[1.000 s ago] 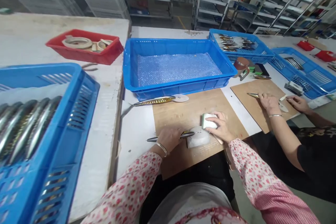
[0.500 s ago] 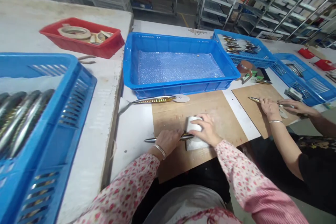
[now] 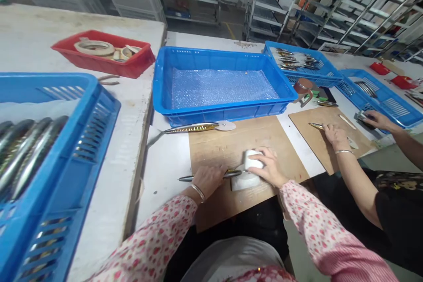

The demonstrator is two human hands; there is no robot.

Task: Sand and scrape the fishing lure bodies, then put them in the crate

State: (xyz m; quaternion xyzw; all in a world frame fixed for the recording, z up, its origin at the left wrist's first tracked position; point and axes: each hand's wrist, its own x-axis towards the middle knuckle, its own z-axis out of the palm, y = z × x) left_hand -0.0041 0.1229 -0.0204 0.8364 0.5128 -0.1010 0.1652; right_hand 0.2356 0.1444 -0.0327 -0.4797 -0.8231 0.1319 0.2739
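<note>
My left hand (image 3: 208,180) grips a long silver fishing lure (image 3: 198,177) and holds it down over a wooden board (image 3: 214,152). My right hand (image 3: 271,168) is closed around a white block (image 3: 254,159) that rubs near the lure's head end. Under both lies a white pad (image 3: 243,181). Above the board rests a gold-striped lure (image 3: 191,128), next to a round paper disc (image 3: 225,126). Neither hand touches that lure.
A blue crate lined with bubble wrap (image 3: 221,88) stands just beyond the board. A blue crate of silver lures (image 3: 33,154) sits to my left, past a red tray of tape rolls (image 3: 102,53). A co-worker's hands (image 3: 337,137) work at another board (image 3: 317,141) to my right.
My right hand and the white block have shifted left and then partly back along the lure. The left hand still grips the lure. The view has tilted slightly.
</note>
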